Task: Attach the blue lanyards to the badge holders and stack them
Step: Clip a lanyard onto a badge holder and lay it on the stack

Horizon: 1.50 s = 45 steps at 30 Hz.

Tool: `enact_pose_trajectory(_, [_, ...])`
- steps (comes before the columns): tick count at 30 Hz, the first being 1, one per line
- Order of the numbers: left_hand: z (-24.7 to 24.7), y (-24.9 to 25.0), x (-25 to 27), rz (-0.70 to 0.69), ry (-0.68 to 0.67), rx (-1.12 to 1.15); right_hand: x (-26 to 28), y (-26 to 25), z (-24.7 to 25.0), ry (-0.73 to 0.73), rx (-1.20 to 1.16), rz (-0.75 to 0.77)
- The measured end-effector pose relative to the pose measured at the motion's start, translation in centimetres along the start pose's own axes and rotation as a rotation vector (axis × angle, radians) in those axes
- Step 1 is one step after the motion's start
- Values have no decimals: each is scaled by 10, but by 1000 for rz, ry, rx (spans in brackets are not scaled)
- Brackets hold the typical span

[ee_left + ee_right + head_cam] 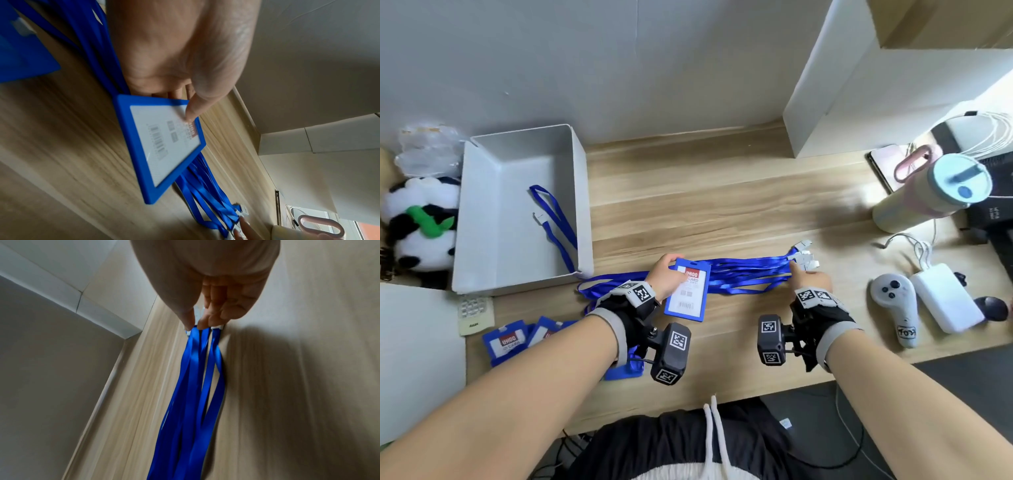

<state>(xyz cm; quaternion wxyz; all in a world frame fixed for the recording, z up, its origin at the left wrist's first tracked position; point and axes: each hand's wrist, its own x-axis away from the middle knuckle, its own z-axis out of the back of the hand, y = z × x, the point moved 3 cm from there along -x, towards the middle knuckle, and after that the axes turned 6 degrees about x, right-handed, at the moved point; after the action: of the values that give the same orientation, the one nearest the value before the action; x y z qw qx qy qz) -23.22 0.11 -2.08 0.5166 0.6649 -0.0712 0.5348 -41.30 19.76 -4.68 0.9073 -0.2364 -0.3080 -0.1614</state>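
My left hand [666,277] holds a blue badge holder [687,294] with a white barcode card, thumb on its face [192,110], above the desk. A bundle of blue lanyards [743,274] lies across the desk under it, white clips [804,255] at the right end. My right hand [806,277] pinches one clip end [196,318] between thumb and forefinger, the straps [191,386] trailing away. More blue badge holders [506,342] lie at the front left, one partly under my left wrist.
A grey open box [517,212] at the left holds one lanyard [554,222]. A plush panda [421,222] sits beside it. At the right stand a tumbler [931,192], a game controller [897,305], a white charger [945,298] and cables. White cardboard boxes [876,85] stand behind.
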Motion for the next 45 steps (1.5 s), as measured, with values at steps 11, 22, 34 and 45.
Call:
enact_pose_trajectory(11, [12, -3, 4, 13, 42, -4, 2, -11, 4, -44, 39, 22])
enact_pose_trajectory(22, [30, 13, 12, -179, 65, 25, 62, -81, 13, -298, -833, 342])
enact_pose_trajectory(34, [70, 32, 39, -269, 62, 125, 160, -147, -25, -635, -342, 798])
enact_pose_trajectory(45, [89, 33, 53, -378, 82, 108, 170, -139, -63, -649, -2, 978])
